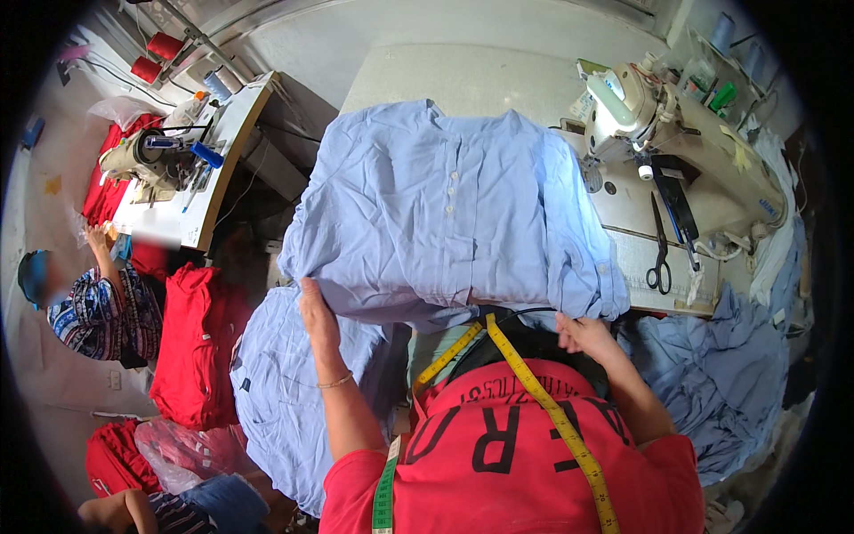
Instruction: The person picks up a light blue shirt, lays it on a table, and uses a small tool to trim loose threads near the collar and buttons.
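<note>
A light blue button-front shirt [400, 209] is spread over the sewing table, its collarless neck at the far side and its lower part hanging over the near edge. At the shirt's near left edge, my left hand [318, 311] grips the cloth, with the fingertips partly hidden. My right hand [587, 338] is closed at the near right edge, just below the cuff, with the fingers curled in on the fabric. A yellow tape measure [543, 400] hangs down over my red shirt.
A white sewing machine [703, 160] stands at right, with black scissors [659, 258] beside it. Blue garments [307, 392] lie piled at my left, more blue cloth [712, 383] at right. Farther left, a person [102, 307] sits at another machine [138, 165] near red garments [191, 347].
</note>
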The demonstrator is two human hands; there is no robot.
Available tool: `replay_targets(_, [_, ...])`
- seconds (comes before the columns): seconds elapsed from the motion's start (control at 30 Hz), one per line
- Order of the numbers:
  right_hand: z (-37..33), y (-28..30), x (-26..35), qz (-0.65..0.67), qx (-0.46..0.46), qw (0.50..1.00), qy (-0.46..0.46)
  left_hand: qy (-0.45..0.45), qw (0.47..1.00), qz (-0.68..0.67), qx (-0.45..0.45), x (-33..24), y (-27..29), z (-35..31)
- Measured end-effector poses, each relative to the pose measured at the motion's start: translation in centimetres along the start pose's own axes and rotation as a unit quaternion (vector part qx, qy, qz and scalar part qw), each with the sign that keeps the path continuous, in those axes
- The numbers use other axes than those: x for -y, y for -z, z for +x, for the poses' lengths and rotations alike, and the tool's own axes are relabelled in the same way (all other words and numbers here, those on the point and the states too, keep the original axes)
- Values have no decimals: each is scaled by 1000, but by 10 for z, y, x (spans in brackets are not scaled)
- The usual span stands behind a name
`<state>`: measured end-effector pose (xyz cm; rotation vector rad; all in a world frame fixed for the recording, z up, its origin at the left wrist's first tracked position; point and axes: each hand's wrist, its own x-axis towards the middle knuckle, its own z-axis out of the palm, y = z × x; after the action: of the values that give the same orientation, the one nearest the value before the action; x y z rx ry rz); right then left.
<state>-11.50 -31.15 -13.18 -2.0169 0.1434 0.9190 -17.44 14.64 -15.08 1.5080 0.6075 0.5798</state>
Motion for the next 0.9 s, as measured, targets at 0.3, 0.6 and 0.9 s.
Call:
replay_targets(0.3, [-6, -15, -12, -1, -229, 959, 167, -69, 986, -150, -36, -99, -5, -1])
replay_targets(0.6, [-33, 12, -12, 455, 89, 878, 116, -114, 971, -199, -65, -149, -5, 4])
replay_targets(0.9, [-41, 11, 68, 233, -182, 838, 459, -318, 917, -192, -141, -221, 94, 22])
